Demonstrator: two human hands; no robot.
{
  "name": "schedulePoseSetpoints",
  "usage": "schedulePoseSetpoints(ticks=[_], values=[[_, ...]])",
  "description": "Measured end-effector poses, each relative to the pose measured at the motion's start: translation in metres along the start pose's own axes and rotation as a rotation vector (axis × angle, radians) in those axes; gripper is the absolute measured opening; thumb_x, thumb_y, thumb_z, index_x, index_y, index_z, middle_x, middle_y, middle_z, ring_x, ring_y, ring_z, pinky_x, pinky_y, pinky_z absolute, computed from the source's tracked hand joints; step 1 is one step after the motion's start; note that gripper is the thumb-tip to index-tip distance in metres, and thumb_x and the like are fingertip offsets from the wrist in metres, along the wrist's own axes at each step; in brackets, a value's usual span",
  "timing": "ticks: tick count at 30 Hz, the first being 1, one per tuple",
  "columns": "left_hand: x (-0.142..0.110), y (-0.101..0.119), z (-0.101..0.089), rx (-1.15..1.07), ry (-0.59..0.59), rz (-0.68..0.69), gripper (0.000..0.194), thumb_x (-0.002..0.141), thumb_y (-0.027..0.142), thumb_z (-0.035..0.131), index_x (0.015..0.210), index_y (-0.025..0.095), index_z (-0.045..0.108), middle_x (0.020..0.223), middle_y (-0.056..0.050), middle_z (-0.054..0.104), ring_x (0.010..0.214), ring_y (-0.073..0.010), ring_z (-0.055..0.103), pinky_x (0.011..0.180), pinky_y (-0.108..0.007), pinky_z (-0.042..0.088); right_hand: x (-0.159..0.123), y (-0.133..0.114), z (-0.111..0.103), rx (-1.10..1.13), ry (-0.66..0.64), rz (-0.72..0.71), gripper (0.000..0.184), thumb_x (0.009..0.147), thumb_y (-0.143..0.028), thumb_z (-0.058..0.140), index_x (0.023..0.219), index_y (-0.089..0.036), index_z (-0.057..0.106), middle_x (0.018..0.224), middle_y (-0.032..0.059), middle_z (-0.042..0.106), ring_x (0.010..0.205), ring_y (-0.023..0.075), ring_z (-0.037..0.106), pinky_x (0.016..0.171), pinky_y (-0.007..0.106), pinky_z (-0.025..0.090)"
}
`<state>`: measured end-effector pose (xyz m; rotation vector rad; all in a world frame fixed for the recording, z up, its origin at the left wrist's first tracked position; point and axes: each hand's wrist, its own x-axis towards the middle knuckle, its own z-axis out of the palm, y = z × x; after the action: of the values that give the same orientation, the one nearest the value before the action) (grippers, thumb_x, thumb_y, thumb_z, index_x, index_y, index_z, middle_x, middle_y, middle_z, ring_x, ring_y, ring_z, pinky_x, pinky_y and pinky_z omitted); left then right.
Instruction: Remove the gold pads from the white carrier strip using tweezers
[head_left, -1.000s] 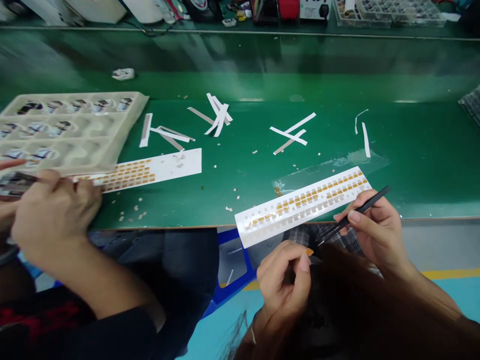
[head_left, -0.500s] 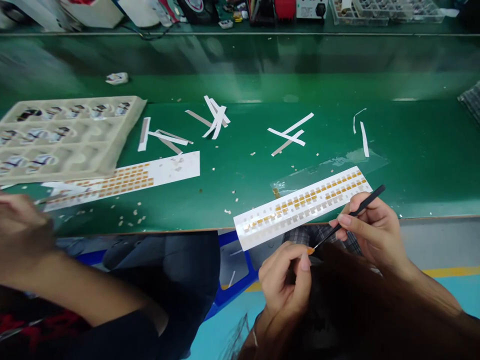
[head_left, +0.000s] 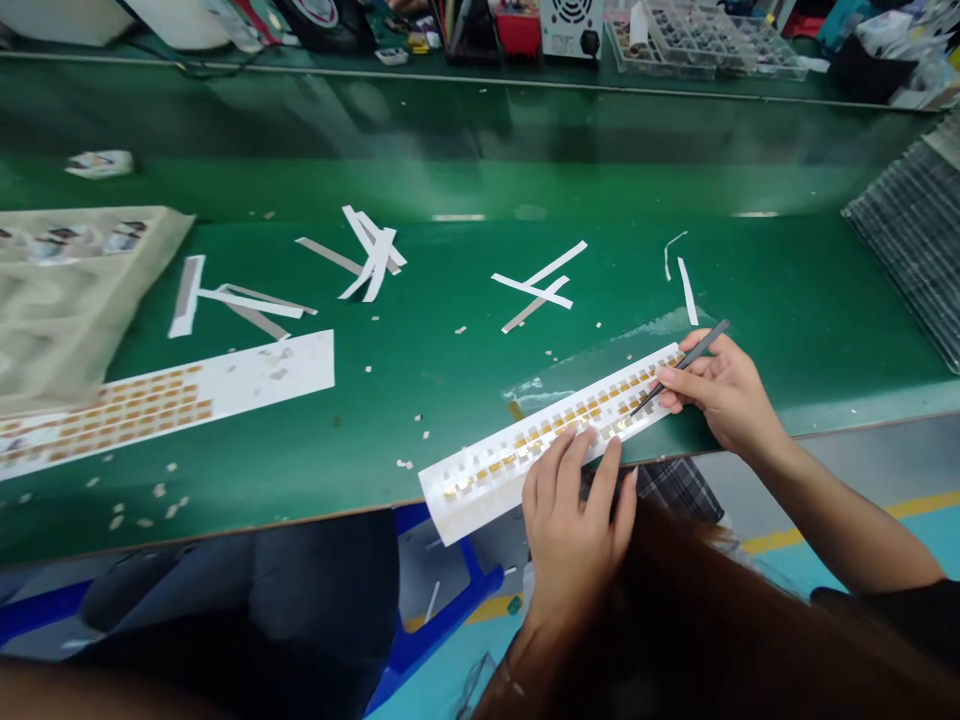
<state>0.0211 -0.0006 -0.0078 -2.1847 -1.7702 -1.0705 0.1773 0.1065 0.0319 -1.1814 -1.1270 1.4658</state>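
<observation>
A white backing sheet [head_left: 480,492] with rows of small amber and grey stickers lies slanted at the table's front edge, its near left corner jutting out. My left hand [head_left: 574,515] rests on its near edge, fingers spread, with nothing visible in them. Black tweezers [head_left: 705,343] are pinched in my right hand [head_left: 724,395] over the sheet's right end. Their tip points down at the lower amber row, near my left fingertips. Whether a sticker sits in the tip is too small to tell. Behind the sheet lies clear film [head_left: 592,360].
Paper strips [head_left: 375,255] lie in loose groups on the green table [head_left: 435,370], with tiny scraps around. At left, a beige tray [head_left: 142,300] partly covers another sticker sheet [head_left: 300,365]. Plaid cloth [head_left: 915,220] is at right. Equipment and clear parts boxes [head_left: 705,45] line the back shelf.
My left hand has moved up from below the sheet and opened onto its edge. The tweezers have gone from my left fingertips to the sheet. The view has swung right.
</observation>
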Motion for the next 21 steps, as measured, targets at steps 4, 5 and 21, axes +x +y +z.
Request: schedulePoseSetpoints(ticks=[4, 5, 21], values=[[-0.001, -0.004, 0.003, 0.035, -0.03, 0.038, 0.035, 0.074, 0.021, 0.065, 0.109, 0.016, 0.062, 0.112, -0.013, 0.062, 0.11, -0.0293, 0.054, 0.092, -0.041, 0.04, 0.003, -0.001, -0.005, 0.033, 0.08, 0.003, 0.046, 0.062, -0.026, 0.079, 0.087, -0.021, 0.041, 0.054, -0.0036, 0.061, 0.043, 0.0087, 0.054, 0.039, 0.017, 0.04], [0.0, -0.003, 0.004, 0.035, -0.042, 0.06, 0.037, 0.075, 0.022, 0.065, 0.111, 0.015, 0.061, 0.114, -0.014, 0.061, 0.112, -0.0298, 0.053, 0.093, -0.041, 0.039, 0.003, -0.003, -0.007, 0.042, 0.099, -0.009, 0.045, 0.063, -0.025, 0.079, 0.086, -0.021, 0.041, 0.055, -0.003, 0.062, 0.043, 0.0085, 0.054, 0.04, 0.017, 0.04], [-0.036, -0.015, -0.008, 0.353, 0.176, -0.192, 0.043, 0.073, 0.039, 0.065, 0.112, 0.022, 0.062, 0.099, -0.004, 0.069, 0.1, -0.0285, 0.044, 0.096, -0.049, 0.016, -0.009, -0.029, -0.004, 0.224, 0.213, -0.097, 0.019, 0.066, -0.01, 0.073, 0.073, -0.018, 0.057, 0.06, 0.004, 0.065, 0.045, 0.0072, 0.055, 0.039, 0.016, 0.037]])
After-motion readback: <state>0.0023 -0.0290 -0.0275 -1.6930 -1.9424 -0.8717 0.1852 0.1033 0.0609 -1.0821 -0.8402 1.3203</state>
